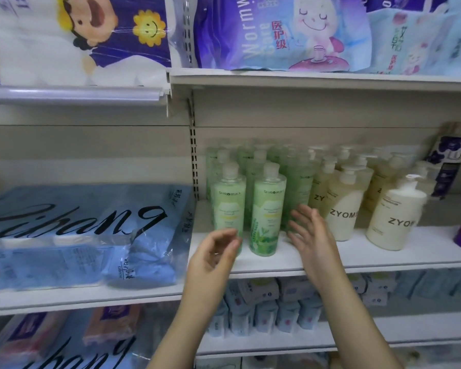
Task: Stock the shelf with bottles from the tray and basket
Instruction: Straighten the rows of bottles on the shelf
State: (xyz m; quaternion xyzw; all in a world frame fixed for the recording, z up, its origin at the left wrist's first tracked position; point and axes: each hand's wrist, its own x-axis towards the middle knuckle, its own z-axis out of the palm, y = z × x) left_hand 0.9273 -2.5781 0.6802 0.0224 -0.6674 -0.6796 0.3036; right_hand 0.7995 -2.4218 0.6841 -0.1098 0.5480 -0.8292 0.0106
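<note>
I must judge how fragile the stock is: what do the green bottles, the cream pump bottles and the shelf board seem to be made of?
Green bottles: probably clear glossy plastic; green liquid shows through, caps translucent. Cream pump bottles: smooth plastic, opaque or milky; cannot tell which. Shelf board: likely white painted metal, matte, with a thin flat edge.

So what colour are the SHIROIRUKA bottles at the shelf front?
Pale green bottles with clear caps, seen in the head view.
</note>
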